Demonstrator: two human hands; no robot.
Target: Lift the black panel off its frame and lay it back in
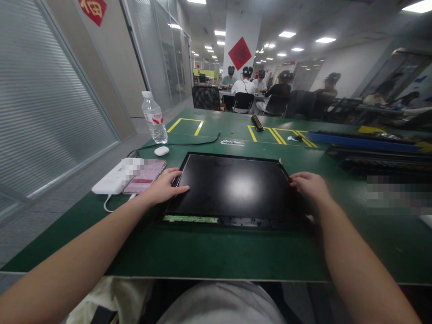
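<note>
A black LCD display panel (pixel 209 184) lies on the green table in front of me, its dark screen facing up with a bright reflection. A green circuit board strip (pixel 191 219) runs along the left part of its near edge. My left hand (pixel 167 185) grips the panel's left edge, thumb on the screen side and fingers around the rim. At the opposite edge, my right hand (pixel 312 186) has its fingers bent against the rim; its thumb is partly hidden.
Left of the panel are a phone (pixel 143 180), a white power bank (pixel 113 180), a small white case (pixel 161 151) and a water bottle (pixel 155 119). A black cable (pixel 189 144) crosses behind. Long black strips (pixel 388 162) and a blue strip (pixel 364 140) lie right. People sit farther back.
</note>
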